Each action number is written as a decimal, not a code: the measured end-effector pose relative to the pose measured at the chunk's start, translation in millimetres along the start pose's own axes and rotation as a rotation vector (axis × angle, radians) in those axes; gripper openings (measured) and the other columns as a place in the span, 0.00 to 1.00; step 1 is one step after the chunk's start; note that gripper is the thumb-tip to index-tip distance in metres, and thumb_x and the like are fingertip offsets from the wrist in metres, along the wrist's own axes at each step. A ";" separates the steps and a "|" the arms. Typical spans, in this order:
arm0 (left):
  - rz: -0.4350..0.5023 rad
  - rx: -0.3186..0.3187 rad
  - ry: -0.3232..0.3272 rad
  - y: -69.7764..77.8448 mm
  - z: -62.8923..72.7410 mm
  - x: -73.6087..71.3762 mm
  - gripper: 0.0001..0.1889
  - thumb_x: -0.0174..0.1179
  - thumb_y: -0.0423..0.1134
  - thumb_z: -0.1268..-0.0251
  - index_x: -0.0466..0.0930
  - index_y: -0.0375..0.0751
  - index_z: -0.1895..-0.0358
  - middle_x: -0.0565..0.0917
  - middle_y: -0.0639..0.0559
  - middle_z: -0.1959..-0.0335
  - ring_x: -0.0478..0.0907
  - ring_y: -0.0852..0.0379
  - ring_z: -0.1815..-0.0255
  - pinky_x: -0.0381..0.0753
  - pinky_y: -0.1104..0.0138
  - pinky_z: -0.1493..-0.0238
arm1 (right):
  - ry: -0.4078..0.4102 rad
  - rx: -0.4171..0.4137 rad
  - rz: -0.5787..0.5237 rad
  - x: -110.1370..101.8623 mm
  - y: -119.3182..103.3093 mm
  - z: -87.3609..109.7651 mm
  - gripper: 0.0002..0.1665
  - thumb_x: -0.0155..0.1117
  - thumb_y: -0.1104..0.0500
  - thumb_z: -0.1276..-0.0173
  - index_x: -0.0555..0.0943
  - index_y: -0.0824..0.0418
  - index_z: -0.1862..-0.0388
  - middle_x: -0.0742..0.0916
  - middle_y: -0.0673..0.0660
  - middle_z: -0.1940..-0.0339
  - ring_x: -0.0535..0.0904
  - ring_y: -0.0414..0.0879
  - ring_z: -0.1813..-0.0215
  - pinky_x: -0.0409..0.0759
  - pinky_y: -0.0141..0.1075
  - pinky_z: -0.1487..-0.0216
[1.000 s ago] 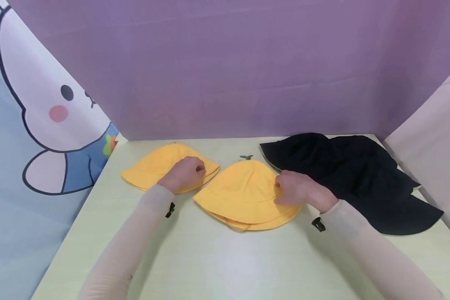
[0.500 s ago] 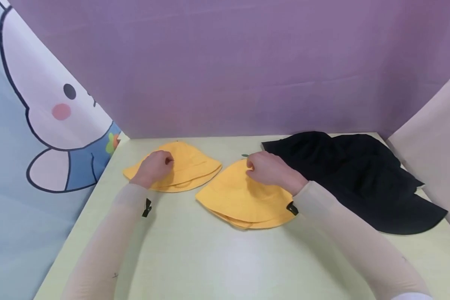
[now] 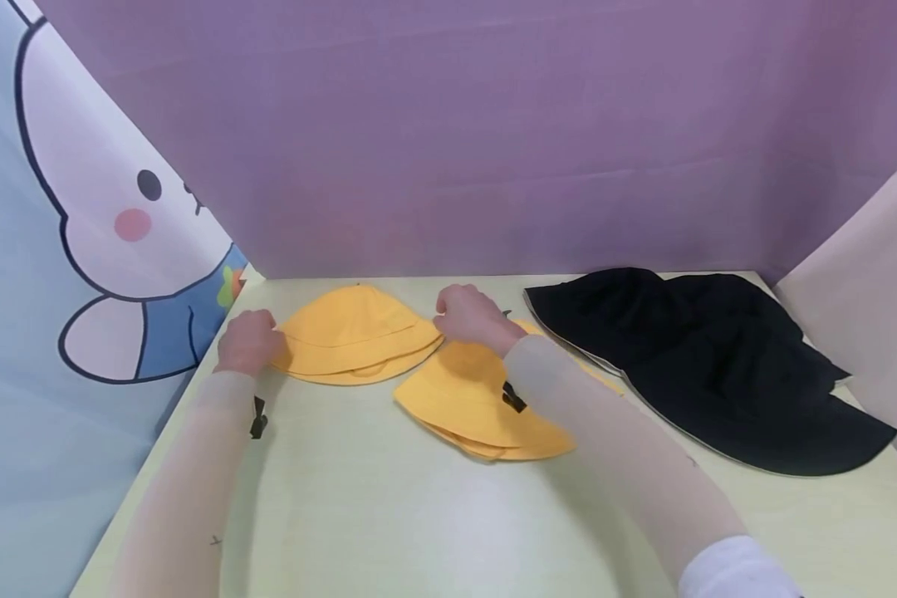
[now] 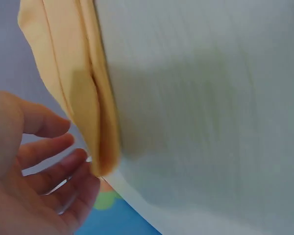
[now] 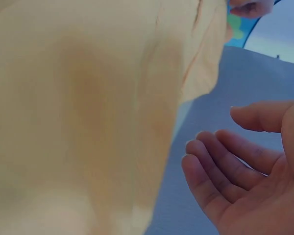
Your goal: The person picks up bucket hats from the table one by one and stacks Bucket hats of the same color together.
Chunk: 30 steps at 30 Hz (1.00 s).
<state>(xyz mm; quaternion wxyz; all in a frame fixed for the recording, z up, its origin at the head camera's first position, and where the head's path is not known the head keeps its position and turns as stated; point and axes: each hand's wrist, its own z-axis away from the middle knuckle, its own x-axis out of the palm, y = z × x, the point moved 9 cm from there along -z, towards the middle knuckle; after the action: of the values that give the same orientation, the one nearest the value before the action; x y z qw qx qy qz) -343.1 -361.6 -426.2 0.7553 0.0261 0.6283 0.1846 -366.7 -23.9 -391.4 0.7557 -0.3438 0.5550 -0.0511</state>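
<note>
A yellow bucket hat (image 3: pixel 355 328) lies folded flat at the back left of the table. At its left brim end is my left hand (image 3: pixel 248 342); in the left wrist view the loosely bent fingers (image 4: pixel 59 171) are beside the brim tip, not closed round it. A second yellow bucket hat (image 3: pixel 471 399), with a small green sprout on top, lies flat at the centre. Over its upper part reaches my right hand (image 3: pixel 474 316), close to the first hat's right brim tip. The right wrist view shows its thumb and fingers (image 5: pixel 210 181) spread apart, holding nothing.
Black fabric hats (image 3: pixel 688 357) lie overlapped at the back right, close to the centre hat. A purple cloth (image 3: pixel 493 141) hangs behind the pale table (image 3: pixel 389 523). A rabbit-print cloth (image 3: pixel 97 208) hangs at the left.
My left hand has moved left across the back hat to its left brim. My right hand has moved left and back from the centre hat's right side. The hats have stayed in place.
</note>
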 end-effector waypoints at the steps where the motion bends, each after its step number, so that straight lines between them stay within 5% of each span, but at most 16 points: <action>1: -0.003 -0.011 -0.011 -4.7 0.8 0.8 0.15 0.50 0.37 0.35 0.75 0.27 0.54 0.76 0.35 0.61 0.73 0.39 0.61 0.73 0.52 0.62 | -0.013 0.014 -0.014 4.0 0.8 -3.8 0.16 0.57 0.57 0.24 0.71 0.57 0.75 0.65 0.49 0.81 0.55 0.42 0.81 0.59 0.35 0.75; 7: -0.002 -0.006 -0.056 -14.5 4.6 3.1 0.14 0.50 0.38 0.36 0.76 0.29 0.59 0.75 0.38 0.68 0.73 0.42 0.66 0.70 0.56 0.64 | -0.075 0.085 -0.049 24.9 7.7 -18.9 0.30 0.57 0.60 0.25 0.57 0.53 0.87 0.57 0.48 0.88 0.48 0.41 0.84 0.53 0.34 0.80; 15: -0.030 0.038 -0.094 -12.0 5.3 0.3 0.15 0.54 0.35 0.36 0.77 0.25 0.54 0.78 0.35 0.63 0.73 0.40 0.62 0.73 0.54 0.59 | -0.109 0.170 0.017 35.5 9.8 -20.4 0.15 0.54 0.65 0.24 0.68 0.58 0.74 0.65 0.51 0.82 0.56 0.42 0.83 0.60 0.34 0.79; 21: -0.059 0.059 -0.088 -14.9 3.5 3.3 0.15 0.54 0.33 0.36 0.78 0.22 0.52 0.80 0.31 0.58 0.74 0.37 0.59 0.75 0.49 0.55 | -0.056 0.143 -0.055 37.5 8.6 -25.9 0.28 0.52 0.70 0.29 0.57 0.53 0.87 0.56 0.48 0.87 0.48 0.41 0.83 0.54 0.33 0.81; 30: 0.001 0.011 -0.096 -19.8 -1.5 4.1 0.18 0.57 0.30 0.35 0.72 0.18 0.46 0.77 0.26 0.51 0.74 0.36 0.56 0.77 0.48 0.52 | 0.068 0.185 -0.239 24.6 11.3 -23.6 0.28 0.56 0.68 0.33 0.60 0.54 0.91 0.62 0.49 0.91 0.51 0.42 0.85 0.60 0.34 0.80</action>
<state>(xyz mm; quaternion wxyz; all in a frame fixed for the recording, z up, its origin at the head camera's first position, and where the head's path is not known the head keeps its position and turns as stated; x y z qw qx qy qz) -339.1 -379.1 -435.7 0.7844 0.0391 0.5923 0.1800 -381.5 -37.5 -421.2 0.7534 -0.3345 0.5283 -0.2034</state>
